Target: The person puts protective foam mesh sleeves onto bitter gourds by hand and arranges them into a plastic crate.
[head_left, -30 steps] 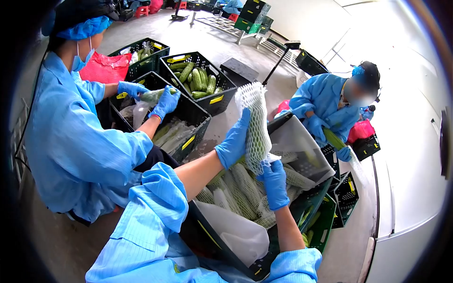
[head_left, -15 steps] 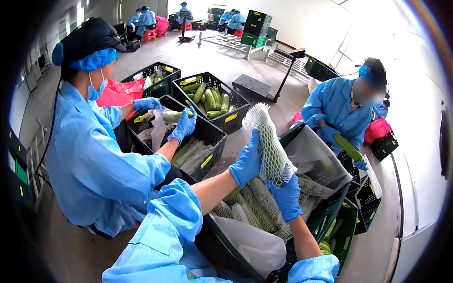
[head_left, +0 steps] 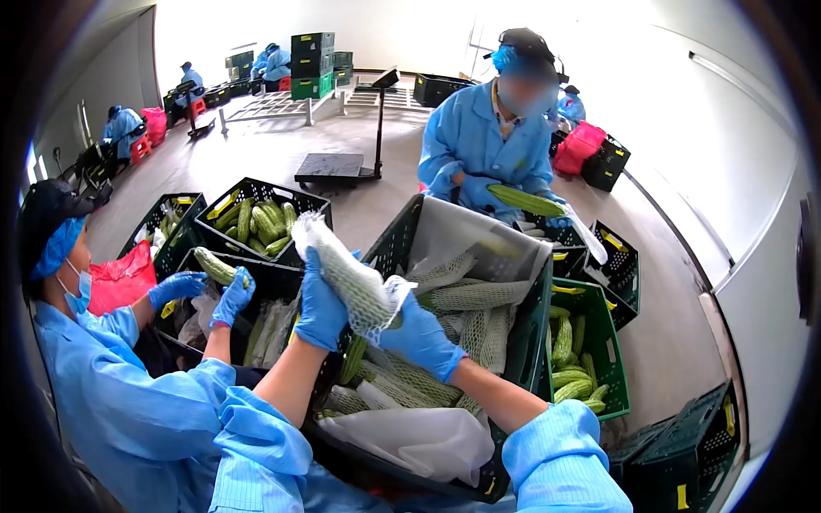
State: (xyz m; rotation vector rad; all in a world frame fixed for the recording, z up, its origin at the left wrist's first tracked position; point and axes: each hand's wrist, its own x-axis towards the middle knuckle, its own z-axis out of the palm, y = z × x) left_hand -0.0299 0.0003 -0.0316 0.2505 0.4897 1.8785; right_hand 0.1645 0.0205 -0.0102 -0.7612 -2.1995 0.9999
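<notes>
A pale green vegetable in a white foam net [head_left: 346, 278] is held tilted in the air between my two gloved hands. My left hand [head_left: 321, 301] is wrapped round its left side. At its lower right end, the fingers of my right hand [head_left: 421, 335] are closed on the net's edge. Beneath them, a large dark crate [head_left: 537, 329] lined with a whitish sheet [head_left: 428, 440] holds several netted vegetables [head_left: 470, 297]. The parts of my fingers behind the netted vegetable are hidden.
At the left, a co-worker [head_left: 128, 393] holds a bare vegetable [head_left: 215, 267] over a crate. Across from me, another co-worker [head_left: 487, 145] holds a green vegetable [head_left: 526, 201]. A green crate [head_left: 611, 359] of vegetables stands at the right, a floor scale [head_left: 329, 167] farther back.
The view has turned right, so the crates and co-workers appear farther left. Both my hands still hold the netted vegetable. The left co-worker's vegetable now shows bare, clear of the plastic.
</notes>
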